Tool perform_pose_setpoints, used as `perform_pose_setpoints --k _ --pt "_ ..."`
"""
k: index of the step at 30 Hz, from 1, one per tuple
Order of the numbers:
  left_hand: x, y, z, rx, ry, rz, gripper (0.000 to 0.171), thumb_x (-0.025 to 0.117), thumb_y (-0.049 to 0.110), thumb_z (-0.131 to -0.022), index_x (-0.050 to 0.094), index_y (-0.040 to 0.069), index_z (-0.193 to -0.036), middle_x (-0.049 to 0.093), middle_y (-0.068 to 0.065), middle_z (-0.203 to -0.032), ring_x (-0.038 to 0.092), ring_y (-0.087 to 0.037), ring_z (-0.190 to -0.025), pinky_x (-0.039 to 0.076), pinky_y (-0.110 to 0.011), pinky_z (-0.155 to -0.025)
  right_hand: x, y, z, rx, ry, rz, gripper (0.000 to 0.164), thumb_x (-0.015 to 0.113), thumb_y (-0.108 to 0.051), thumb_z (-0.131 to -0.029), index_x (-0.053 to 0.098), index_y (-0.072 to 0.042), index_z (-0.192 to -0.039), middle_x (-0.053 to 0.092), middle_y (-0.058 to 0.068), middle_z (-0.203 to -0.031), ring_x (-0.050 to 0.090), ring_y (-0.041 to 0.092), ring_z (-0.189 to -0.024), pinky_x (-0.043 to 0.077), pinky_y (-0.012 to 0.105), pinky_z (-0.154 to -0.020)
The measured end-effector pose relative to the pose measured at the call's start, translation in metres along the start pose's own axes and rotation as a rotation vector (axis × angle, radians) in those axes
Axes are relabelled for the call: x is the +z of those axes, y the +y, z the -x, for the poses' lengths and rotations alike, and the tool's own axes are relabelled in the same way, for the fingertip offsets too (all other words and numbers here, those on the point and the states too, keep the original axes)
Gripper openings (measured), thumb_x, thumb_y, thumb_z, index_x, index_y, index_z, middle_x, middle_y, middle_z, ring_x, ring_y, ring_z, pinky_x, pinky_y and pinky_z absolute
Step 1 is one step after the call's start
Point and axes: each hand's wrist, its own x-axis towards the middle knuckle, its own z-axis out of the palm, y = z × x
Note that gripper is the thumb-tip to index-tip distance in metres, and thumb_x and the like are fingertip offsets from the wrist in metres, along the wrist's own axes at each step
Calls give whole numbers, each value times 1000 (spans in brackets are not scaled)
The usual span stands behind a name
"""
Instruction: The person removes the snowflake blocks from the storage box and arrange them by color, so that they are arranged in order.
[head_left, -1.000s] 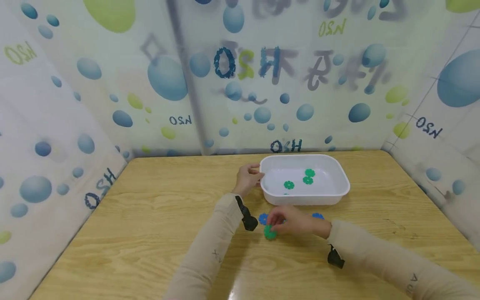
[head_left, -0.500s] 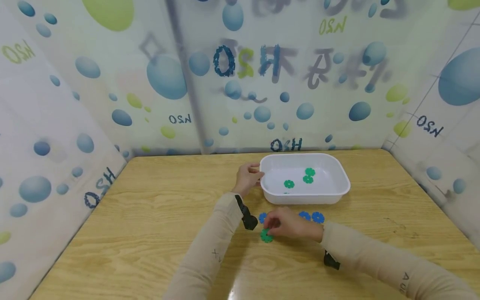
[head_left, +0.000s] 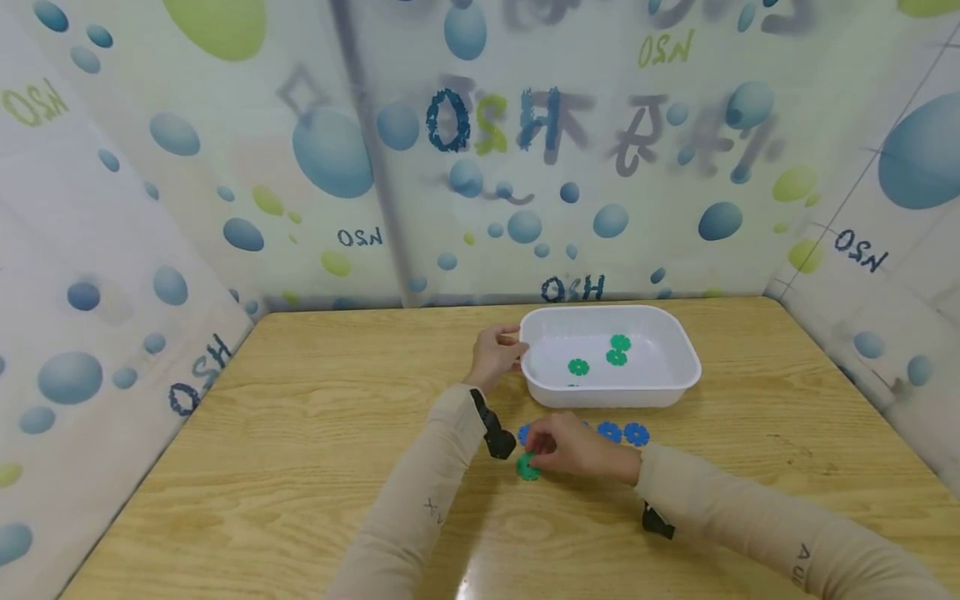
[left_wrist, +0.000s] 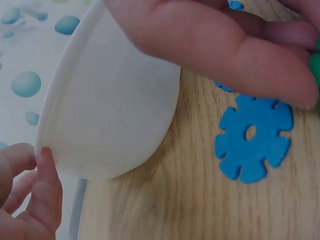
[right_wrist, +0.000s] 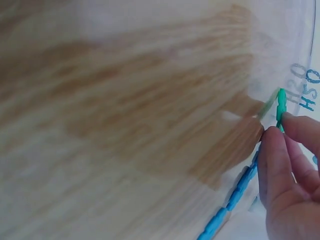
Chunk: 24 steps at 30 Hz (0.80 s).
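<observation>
My left hand (head_left: 492, 360) holds the left end of a white plastic tub (head_left: 611, 399), thumb and fingers on its rim. In front of the tub, my right hand (head_left: 573, 446) pinches a green snowflake disc (head_left: 528, 468) between thumb and fingers. Seen edge-on in the right wrist view, that green disc (right_wrist: 282, 105) sticks out past the fingertips. Blue snowflake discs (head_left: 636, 434) lie flat in a row on the table, partly covered by the right hand. One blue disc (left_wrist: 255, 137) with a central hole and notched edge shows close up in the left wrist view.
Several green discs (head_left: 617, 357) lie inside the tub, one nearly hidden by the near wall. Wood-grain table (head_left: 315, 433) surrounds the tub. A printed curtain (head_left: 480, 208) stands along the back, with printed sheets at both sides.
My right hand has shifted a little left with the green disc, uncovering more of the blue discs on its right. The left hand stays at the tub's rim.
</observation>
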Motion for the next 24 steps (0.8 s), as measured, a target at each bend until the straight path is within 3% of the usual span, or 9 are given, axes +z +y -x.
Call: perform_pose_setpoints --k 13,17,24 --pt "1 -1 1 -2 -3 -13 37 62 3 -81 55 4 -118 52 -10 -91 61 -31 -80 54 -27 -60 -9 -7 8 58 10 -91 9 67 -7 -77 62 -3 -83 60 -3 -76 55 6 -69 49 20 -62" --pt "1 0 3 13 1 -3 37 62 2 -81 55 3 -117 53 -11 -90 61 -33 -82 54 -27 -59 -27 -16 8 58 51 -72 10 66 -7 -79 62 -1 -85 61 0 -78 56 8 -70 50 21 -65" --pt "0 -1 1 38 7 -29 37 61 3 -81 55 3 -117 53 -11 -90 61 -29 -78 54 -26 -57 -69 -19 -2 66 205 3 9 66 -8 -79 63 -2 -85 62 0 -77 59 11 -70 52 23 -63"
